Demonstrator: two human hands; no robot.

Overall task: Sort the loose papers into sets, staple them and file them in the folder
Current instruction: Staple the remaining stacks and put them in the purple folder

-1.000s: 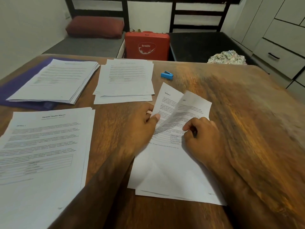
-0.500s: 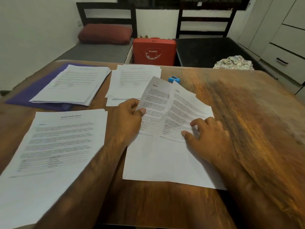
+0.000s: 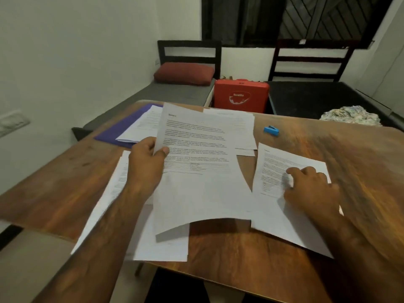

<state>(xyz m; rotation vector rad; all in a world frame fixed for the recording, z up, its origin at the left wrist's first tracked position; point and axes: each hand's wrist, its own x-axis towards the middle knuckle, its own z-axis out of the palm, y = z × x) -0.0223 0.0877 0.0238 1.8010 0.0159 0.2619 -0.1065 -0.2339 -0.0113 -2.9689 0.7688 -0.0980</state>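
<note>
Left hand [image 3: 148,162] pinches a lifted sheet [image 3: 201,182]; right hand [image 3: 310,191] rests relaxed fingers [image 3: 294,171] on a flat sheet [image 3: 282,224].

Background stuff: a red case [image 3: 240,96] stands top center behind the wooden table [image 3: 328,226], with a maroon pillow [image 3: 183,73] on a grey mattress [image 3: 166,92] to its left. Crumpled patterned cloth [image 3: 352,115] sits far right, and a dark window [image 3: 284,18] is up top.
</note>
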